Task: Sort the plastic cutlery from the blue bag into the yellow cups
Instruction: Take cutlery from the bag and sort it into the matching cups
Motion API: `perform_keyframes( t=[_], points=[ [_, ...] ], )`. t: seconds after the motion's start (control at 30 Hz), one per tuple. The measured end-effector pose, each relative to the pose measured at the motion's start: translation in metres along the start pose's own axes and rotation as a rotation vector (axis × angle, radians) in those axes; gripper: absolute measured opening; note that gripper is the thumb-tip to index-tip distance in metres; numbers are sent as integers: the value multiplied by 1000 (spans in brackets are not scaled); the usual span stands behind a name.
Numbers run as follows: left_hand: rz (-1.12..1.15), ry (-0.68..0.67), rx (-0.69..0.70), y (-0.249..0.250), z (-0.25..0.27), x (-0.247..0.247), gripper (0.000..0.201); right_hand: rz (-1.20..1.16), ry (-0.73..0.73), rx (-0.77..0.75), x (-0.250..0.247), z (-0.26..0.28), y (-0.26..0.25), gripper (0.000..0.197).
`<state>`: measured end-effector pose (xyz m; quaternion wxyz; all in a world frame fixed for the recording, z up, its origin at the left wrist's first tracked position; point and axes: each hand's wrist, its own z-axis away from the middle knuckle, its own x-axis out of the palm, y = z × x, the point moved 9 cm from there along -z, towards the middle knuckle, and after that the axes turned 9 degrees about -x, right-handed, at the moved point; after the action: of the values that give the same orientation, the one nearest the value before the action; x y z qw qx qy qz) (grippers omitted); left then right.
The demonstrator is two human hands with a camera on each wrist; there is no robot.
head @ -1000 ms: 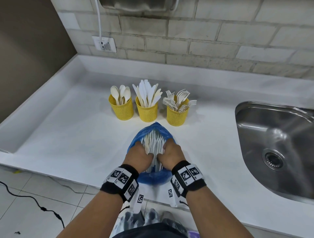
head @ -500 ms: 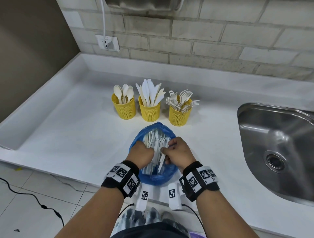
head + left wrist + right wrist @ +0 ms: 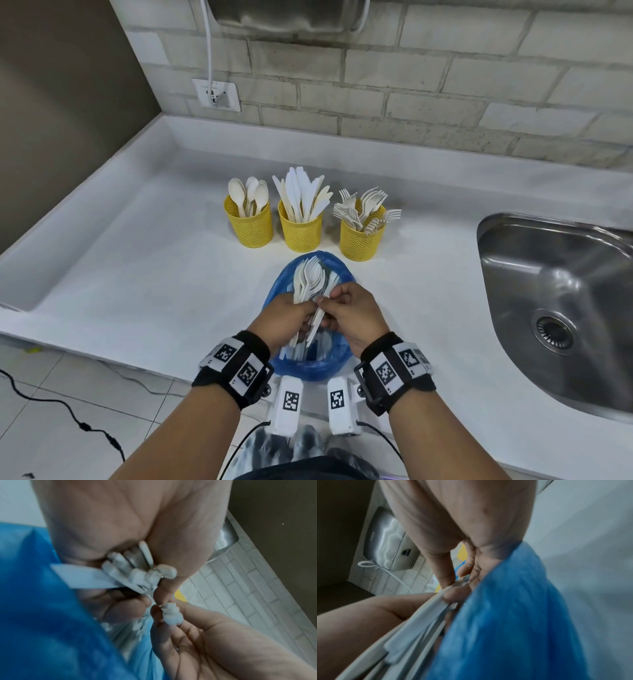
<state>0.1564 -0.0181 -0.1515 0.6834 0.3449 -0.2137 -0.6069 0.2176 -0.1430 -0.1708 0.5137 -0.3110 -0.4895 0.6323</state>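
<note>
The blue bag lies open on the white counter near its front edge, with white plastic cutlery inside. Above it my left hand grips a bundle of white cutlery, mostly spoons, heads pointing away from me. My right hand pinches a few handles in that bundle. Behind the bag stand three yellow mesh cups: the left cup holds spoons, the middle cup holds knives, the right cup holds forks. In the right wrist view the bag fills the lower right.
A steel sink is set into the counter at the right. A brick wall with a socket and a steel dryer is behind. The counter's raised rim runs along the left. A black cable lies on the floor.
Both hands have risen out of the bag with a bundle of cutlery. The right hand shifted from spreading the bag to pinching handles in the bundle.
</note>
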Motion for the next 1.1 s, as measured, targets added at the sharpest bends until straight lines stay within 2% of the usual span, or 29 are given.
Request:
perform_keyframes(
  t=[0.1,0.23,0.33,0.47,0.77,1.0,1.1],
  points=[
    [65,-104,4,3,3,6,19,24,-44,-10,3,0,0,21],
    [113,-176,23,7,6,12,20,100,-45,-45,2,0,-5,17],
    [90,-154,73,7,6,9,23,239,-53,-122,1,-2,-12,17],
    [41,-117,177,9,7,6,29,271,-75,-156,1,-4,-21,14],
    [113,-190,156,18,3,2,21,370,-89,-148,1,-14,-28,13],
    [49,-256,121,22,9,10,22,145,37,-45,-15,-23,-31,14],
    [33,-273,92,22,7,14,27,75,25,-33,-13,-28,-35,22]
  ],
)
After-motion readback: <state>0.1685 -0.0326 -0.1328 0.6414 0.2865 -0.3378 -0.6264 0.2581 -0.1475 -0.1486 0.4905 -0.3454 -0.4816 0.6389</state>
